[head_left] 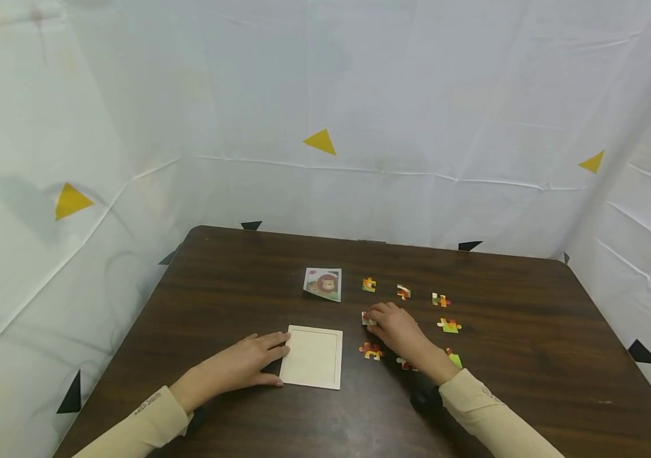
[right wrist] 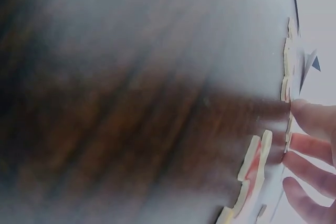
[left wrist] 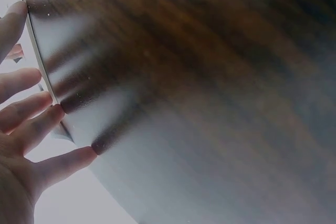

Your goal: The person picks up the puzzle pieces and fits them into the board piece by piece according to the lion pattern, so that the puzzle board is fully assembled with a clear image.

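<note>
A square pale wooden puzzle tray [head_left: 311, 357] lies on the dark table. My left hand [head_left: 247, 361] rests at its left side, the fingers spread and touching the edge; the left wrist view shows those fingertips [left wrist: 32, 77] along the tray's side. To the right of the tray, my right hand [head_left: 399, 331] pinches a puzzle piece [head_left: 366, 319] between thumb and fingers, and the piece is still at table level. Part of that piece is hidden under the fingers. In the right wrist view, the thumb [right wrist: 310, 116] and fingers close round its thin edge.
A picture card with a lion [head_left: 324, 284] lies behind the tray, one corner curled. Loose puzzle pieces surround the right hand: a red and yellow piece [head_left: 371, 350], a piece [head_left: 369, 284] at the back, a green one [head_left: 449, 325], and several more. White sheeting [head_left: 388, 210] stands behind the table.
</note>
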Available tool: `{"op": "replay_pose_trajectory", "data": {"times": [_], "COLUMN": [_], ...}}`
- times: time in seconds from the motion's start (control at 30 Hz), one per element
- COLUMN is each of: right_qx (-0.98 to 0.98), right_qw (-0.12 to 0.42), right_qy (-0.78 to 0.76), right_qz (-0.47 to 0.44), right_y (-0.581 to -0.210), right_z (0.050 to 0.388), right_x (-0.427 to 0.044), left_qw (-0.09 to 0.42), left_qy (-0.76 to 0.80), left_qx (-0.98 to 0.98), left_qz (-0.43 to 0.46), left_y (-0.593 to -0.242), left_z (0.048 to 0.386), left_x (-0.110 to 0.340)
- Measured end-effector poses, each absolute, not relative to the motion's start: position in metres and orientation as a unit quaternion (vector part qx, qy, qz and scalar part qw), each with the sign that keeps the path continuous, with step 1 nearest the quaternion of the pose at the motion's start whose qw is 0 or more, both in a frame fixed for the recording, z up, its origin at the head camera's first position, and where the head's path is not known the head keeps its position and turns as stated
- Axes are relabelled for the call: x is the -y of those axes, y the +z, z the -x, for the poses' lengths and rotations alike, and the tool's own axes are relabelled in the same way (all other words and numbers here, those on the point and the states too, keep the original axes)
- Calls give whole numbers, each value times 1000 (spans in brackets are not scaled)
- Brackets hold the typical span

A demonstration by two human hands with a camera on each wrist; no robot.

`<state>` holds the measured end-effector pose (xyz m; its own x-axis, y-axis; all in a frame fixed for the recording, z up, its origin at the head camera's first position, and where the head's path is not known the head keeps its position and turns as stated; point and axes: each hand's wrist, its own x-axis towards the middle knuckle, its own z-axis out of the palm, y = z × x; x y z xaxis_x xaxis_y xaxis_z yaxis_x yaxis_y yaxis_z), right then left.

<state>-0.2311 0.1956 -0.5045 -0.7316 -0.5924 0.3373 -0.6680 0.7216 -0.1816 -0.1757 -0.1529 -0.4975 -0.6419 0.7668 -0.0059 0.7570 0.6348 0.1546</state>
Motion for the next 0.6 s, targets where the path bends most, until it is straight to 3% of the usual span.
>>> {"op": "replay_pose_trajectory", "data": {"times": [0.6], "right_qx": [907], "right_qw": [128], "right_qy": [207], "right_qz": [-344], "right_y": [-498], "right_z": [221], "right_x": [-178], "left_qw": [46], "left_qy": [62], "left_qx": [-908], "left_qz": [-411], "left_y": [-499], "left_z": [176], "left_x": [151]}}
